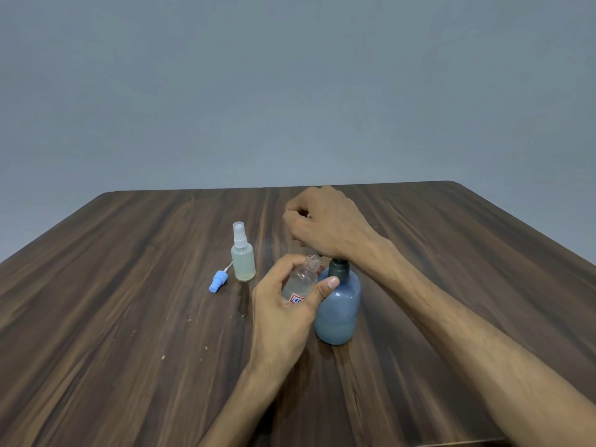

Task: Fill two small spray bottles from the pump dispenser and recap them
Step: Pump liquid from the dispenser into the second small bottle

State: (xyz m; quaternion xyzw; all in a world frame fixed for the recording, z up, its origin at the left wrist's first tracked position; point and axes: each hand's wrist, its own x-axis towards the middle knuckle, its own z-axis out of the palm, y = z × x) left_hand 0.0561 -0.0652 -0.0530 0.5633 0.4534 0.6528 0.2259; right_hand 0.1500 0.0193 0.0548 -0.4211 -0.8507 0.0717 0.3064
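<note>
Just left of the blue pump dispenser, the left hand point(283, 304) grips a small clear plastic spray bottle point(301, 280) with no cap on it. The fingers curl round the far side of the bottle and the thumb point(325, 287) lies across its near side, the thumb tip touching the dispenser's shoulder. A red, white and blue label shows low on the bottle between thumb and palm. The bottle is tilted, with its open threaded neck leaning up and to the right toward the pump head, just below the right hand.

Above it, the right hand point(325, 224) sits on top of the pump with the wrist bent downward and the fingers curled under the palm. The heel of the hand rests over the pump head, which is hidden beneath it, so whether the fingers actually clasp it cannot be told.

Directly under that hand stands the rounded translucent blue plastic pump dispenser point(338, 312), upright on the table, with a dark grey collar point(339, 269) at its neck and pale liquid filling roughly its lower third.

Farther left, well apart from both hands, a second small frosted spray bottle point(243, 256) stands upright with a white spray top and clear overcap on, holding pale yellowish liquid. Just beside its base, to the left, a light blue spray cap point(218, 281) with its white dip tube lies on its side.

All of this rests on a dark wood-grain table point(129, 301) against a plain grey wall point(290, 91).
</note>
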